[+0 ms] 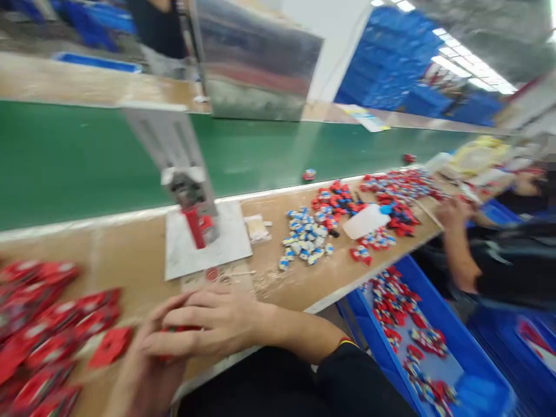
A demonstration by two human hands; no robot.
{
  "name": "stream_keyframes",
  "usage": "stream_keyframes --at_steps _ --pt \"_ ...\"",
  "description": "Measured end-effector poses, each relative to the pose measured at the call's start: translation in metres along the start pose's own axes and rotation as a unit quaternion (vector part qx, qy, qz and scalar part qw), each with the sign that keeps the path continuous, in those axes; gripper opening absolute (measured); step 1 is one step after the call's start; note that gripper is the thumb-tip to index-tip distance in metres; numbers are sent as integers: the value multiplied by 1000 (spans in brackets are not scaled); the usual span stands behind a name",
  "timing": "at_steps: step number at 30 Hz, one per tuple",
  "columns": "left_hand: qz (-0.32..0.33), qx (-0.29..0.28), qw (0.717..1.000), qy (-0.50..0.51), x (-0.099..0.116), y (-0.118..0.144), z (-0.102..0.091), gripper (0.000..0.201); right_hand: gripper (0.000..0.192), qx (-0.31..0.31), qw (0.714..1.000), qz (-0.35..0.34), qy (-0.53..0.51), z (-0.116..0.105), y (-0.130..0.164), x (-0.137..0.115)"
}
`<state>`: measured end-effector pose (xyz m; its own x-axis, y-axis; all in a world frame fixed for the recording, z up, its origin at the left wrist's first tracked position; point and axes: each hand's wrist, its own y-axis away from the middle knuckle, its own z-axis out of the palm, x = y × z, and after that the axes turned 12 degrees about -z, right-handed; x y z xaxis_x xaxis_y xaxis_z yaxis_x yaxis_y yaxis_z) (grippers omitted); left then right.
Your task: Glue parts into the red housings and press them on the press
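My right hand (212, 321) lies over my left hand (147, 362) at the table's near edge, with fingers bent. Between them shows a bit of a red plastic part (177, 329); the rest of it is covered by fingers. Both hands look closed around it. Left of them, flat red plastic pieces (61, 315) lie in a blurred pile, with one single red piece (112, 346) nearest my left hand. Beyond my hands stands a small press-like fixture (191, 197) on a white base plate (234, 231), with a red part in it.
Small white-and-blue parts (306, 234) and red-and-black parts (334, 202) lie to the right, beside a white bottle (366, 221). Blue bin (469, 362) holds red assemblies. A green conveyor belt (256, 153) runs behind the table. A co-worker's arm (458, 249) reaches in at right.
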<state>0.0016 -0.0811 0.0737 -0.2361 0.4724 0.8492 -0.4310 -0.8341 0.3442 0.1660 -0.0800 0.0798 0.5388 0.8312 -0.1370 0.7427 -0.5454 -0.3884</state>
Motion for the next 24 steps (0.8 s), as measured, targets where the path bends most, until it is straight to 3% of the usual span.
stream_keyframes --at_steps 4,7,10,13,15,20,24 --pt "44 100 986 128 -11 -4 -7 34 35 132 990 -38 31 20 17 -3" --pt "53 77 975 201 7 -25 -20 37 44 203 977 64 -17 9 46 14" --pt "16 24 976 215 22 -50 -36 38 37 124 978 168 -24 2 75 33" --pt "3 -11 982 190 20 -76 -46 48 23 50 984 162 -49 8 85 42" --pt "9 -20 985 172 11 -87 -49 50 11 43 986 150 -66 15 81 46" --pt "12 -55 986 154 -12 -95 -56 48 12 67 991 87 -82 28 60 59" --pt "6 -43 983 176 -19 -94 -59 54 10 63 990 65 -110 32 53 65"
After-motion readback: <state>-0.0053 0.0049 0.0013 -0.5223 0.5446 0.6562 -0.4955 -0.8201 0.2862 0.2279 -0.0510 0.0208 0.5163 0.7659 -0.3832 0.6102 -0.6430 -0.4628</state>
